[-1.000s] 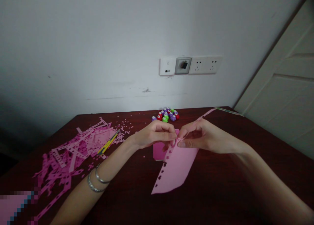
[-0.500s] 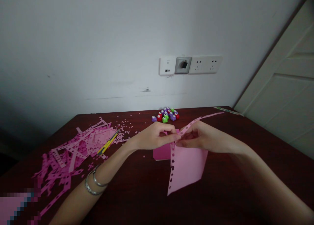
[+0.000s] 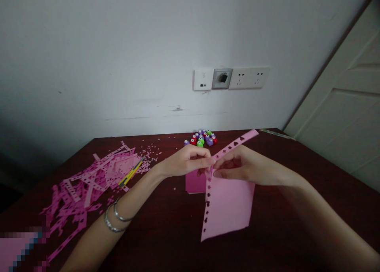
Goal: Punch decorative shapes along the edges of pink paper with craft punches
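A light pink sheet of paper hangs tilted above the table, its left edge punched with small shapes such as hearts and stars. My right hand pinches the sheet near its top left. Between thumb and fingers, my left hand grips a punched paper strip, which is partly separated from the sheet and sticks up to the right. The fingers of both hands nearly touch where strip and sheet meet. Behind the left fingers lies a stack of darker pink paper, partly hidden.
Left on the dark table lies a heap of pink paper strips with scattered punched bits. A yellow craft knife rests on the heap. Colourful one-eyed figures cluster near the wall; a ruler-like strip lies back right.
The strip's free end has turned and now shows its punched face more broadly, with its tip further left. The sheet's lower edge has swung slightly down. Both hands stay nearly in place.
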Motion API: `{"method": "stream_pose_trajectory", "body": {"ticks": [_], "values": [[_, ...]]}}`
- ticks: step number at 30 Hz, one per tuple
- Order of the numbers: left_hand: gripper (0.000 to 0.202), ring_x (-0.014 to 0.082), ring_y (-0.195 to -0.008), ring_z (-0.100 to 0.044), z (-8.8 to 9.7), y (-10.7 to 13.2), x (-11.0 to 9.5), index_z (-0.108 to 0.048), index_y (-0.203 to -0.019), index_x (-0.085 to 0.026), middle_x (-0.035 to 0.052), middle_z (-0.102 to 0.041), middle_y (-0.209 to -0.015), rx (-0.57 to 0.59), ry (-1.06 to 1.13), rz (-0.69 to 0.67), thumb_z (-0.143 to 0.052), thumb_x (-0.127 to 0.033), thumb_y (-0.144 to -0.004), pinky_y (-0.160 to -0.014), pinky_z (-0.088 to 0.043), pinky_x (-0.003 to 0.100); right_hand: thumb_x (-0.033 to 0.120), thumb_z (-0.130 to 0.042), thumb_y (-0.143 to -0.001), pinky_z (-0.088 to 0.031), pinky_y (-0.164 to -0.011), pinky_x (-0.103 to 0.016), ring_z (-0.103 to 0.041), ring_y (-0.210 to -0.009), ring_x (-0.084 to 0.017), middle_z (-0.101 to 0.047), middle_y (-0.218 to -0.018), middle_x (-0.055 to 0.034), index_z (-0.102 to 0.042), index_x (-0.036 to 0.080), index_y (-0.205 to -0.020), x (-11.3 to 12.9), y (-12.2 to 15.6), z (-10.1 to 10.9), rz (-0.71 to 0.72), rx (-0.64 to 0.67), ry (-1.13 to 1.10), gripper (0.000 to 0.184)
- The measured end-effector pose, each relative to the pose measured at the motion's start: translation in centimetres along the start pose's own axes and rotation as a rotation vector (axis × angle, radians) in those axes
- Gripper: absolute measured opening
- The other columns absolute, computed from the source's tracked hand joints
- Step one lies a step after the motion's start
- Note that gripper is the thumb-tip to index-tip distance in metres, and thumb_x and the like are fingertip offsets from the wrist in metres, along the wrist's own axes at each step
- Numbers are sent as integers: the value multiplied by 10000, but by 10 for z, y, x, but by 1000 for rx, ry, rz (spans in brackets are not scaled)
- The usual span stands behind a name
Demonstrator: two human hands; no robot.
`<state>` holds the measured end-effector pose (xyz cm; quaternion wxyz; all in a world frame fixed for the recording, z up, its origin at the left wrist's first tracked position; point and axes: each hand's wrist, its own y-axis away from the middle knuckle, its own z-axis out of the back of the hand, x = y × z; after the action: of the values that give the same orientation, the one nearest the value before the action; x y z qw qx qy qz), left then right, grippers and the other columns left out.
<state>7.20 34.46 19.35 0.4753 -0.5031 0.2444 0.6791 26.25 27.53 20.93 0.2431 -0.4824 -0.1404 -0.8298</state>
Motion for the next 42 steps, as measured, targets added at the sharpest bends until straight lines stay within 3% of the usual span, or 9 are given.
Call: {"method": "stream_pose_trajectory", "body": {"ticks": [5, 9, 13, 23, 29, 36, 42], "values": [[285, 75, -563, -516, 9, 1, 1, -562, -698, -134, -6, -541, -611, -144, 30, 104, -498, -374, -837, -551, -414, 217, 356, -577, -787, -419, -523, -214, -560, -629, -110, -639, -747, -14, -637, 164, -798, 1, 0, 4, -49, -107, -70, 201], [361, 82, -560, -524, 12, 1, 4, -595, -706, -125, 22, -581, -627, -86, -34, 187, -473, -438, -836, -541, -414, 222, 352, -588, -773, -434, -563, -226, -583, -682, -127, -659, -790, -26, -631, 171, -805, -2, 0, 7, -51, -186, -91, 189], [288, 81, -573, -517, 7, 1, 4, -602, -694, -134, 3, -566, -608, -13, -64, 152, -567, -407, -779, -538, -399, 209, 368, -592, -768, -428, -550, -221, -587, -672, -129, -669, -788, -32, -646, 170, -821, -3, -1, 9, -68, -192, -77, 211], [272, 51, -529, -454, -5, -1, -1, -538, -611, -130, -34, -499, -570, -59, 56, 66, -572, -330, -792, -495, -361, 183, 372, -661, -712, -408, -461, -186, -567, -553, -98, -663, -728, -22, -694, 171, -863, -4, 0, 5, -147, -36, -171, 254], [244, 58, -499, -481, 0, 2, -2, -578, -680, -119, -8, -537, -571, -56, 114, 101, -536, -314, -821, -472, -388, 190, 398, -654, -703, -395, -446, -189, -553, -529, -98, -649, -654, -13, -709, 171, -792, 2, 3, 6, -151, -72, -95, 249], [219, 63, -579, -503, 8, 5, -4, -632, -811, -123, 8, -590, -689, -47, -2, 69, -588, -335, -782, -517, -398, 184, 410, -637, -716, -406, -427, -189, -570, -522, -108, -650, -648, -23, -697, 169, -814, 0, 5, 8, -174, -135, -88, 267], [255, 56, -542, -455, 2, 3, -6, -596, -671, -128, -22, -525, -596, -36, -58, 86, -589, -362, -773, -498, -365, 179, 396, -655, -702, -398, -423, -182, -564, -532, -107, -638, -661, -20, -665, 162, -782, -2, 2, 7, -164, -161, -62, 248]]}}
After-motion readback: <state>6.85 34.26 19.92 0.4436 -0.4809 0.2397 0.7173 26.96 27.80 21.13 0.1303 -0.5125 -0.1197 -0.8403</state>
